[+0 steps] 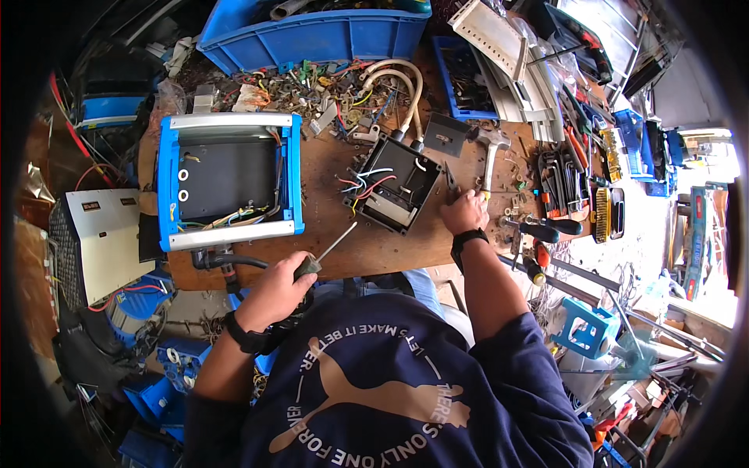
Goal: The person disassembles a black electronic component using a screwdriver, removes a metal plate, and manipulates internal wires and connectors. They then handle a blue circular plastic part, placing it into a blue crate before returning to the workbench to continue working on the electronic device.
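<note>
My left hand [273, 290], at the table's front edge, is closed around the dark handle of a screwdriver [337, 243]. The screwdriver's thin metal shaft points up and right, toward a black open electrical box [396, 183]. Loose red, blue, white and yellow wires stick out of the box's left side, and two pale hoses join its far end. Just right of the box, my right hand [466, 212] is closed on a pair of pliers [451, 179], their dark jaws pointing away from me. The hand hides the pliers' handles. A hammer [492, 150] lies beyond that hand, its head farthest away.
A blue-framed case [230, 121] with an open front lies on the left of the wooden table [312, 171]. Scrap parts [312, 86] are heaped behind, below a large blue bin [312, 43]. Hex keys [558, 183], black-handled tools [550, 230] and metal profiles [515, 66] crowd the right.
</note>
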`<state>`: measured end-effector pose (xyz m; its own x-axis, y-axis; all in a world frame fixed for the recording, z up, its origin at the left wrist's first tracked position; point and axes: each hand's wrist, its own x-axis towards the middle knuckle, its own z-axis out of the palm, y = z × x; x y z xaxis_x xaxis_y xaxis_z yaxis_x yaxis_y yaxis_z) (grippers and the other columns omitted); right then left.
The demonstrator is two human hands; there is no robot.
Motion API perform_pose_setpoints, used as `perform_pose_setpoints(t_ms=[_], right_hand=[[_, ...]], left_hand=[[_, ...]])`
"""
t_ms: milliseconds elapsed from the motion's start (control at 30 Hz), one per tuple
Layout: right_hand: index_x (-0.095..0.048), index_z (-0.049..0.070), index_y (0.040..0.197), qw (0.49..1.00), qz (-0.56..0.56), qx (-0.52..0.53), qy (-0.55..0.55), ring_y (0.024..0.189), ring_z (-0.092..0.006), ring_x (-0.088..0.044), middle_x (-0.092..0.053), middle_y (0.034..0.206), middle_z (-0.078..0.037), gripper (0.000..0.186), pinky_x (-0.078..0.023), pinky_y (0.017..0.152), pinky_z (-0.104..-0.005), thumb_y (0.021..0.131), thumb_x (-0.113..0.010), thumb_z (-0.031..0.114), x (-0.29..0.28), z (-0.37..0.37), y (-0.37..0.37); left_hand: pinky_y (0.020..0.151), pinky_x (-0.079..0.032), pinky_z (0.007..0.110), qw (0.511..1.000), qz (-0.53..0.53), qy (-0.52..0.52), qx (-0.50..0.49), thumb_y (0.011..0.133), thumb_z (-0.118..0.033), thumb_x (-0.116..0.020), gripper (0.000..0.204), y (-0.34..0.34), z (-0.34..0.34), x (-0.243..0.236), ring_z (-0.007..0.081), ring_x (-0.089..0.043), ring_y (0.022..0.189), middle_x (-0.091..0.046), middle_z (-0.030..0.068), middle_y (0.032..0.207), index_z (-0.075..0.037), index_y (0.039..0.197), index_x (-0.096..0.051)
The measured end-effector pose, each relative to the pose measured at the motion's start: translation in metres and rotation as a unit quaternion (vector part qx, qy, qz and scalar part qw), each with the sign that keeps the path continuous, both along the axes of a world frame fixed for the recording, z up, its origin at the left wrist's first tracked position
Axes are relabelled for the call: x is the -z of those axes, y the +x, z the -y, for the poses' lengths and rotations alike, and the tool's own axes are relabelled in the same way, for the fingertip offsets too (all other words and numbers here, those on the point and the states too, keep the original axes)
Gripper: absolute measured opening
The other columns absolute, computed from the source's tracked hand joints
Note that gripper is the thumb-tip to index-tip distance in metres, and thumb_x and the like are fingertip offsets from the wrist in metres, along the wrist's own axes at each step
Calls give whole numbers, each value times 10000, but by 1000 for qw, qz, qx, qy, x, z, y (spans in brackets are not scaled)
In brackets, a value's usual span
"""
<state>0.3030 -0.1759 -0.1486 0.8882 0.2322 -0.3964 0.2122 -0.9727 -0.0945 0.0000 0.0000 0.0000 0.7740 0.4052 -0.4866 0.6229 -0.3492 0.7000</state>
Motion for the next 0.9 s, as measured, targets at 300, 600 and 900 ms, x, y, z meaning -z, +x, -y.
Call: perform_pose_setpoints(t_ms=[300, 600, 900], right_hand=[[-614, 86, 937, 797, -324, 277, 428, 708, -295, -629, -577, 669, -60, 308, -506, 693, -425, 800, -550, 354, -29, 42, 4], [-496, 124, 1202, 430, -626, 178, 625, 820, -210, -577, -568, 972, -78, 376, -477, 711, -352, 843, -589, 185, -161, 29, -24], [-510, 36, 1179, 821, -238, -513, 79, 809, -254, -655, -626, 889, -130, 342, -515, 731, -374, 865, -577, 153, -230, -57, 10]], left_hand=[[710, -462, 386, 997, 64, 1, -37, 888, -146, -585, 235, -8, -4, -25, 357, -608, 782, -623, 181, 815, 10, 1060, -543], [722, -461, 390, 995, 88, -4, -53, 886, -140, -589, 268, -24, -5, -24, 362, -612, 818, -628, 191, 843, 5, 1105, -536], [736, -464, 402, 991, 87, -30, -101, 875, -134, -587, 282, -52, 8, -20, 387, -610, 849, -627, 216, 861, 18, 1107, -538]])
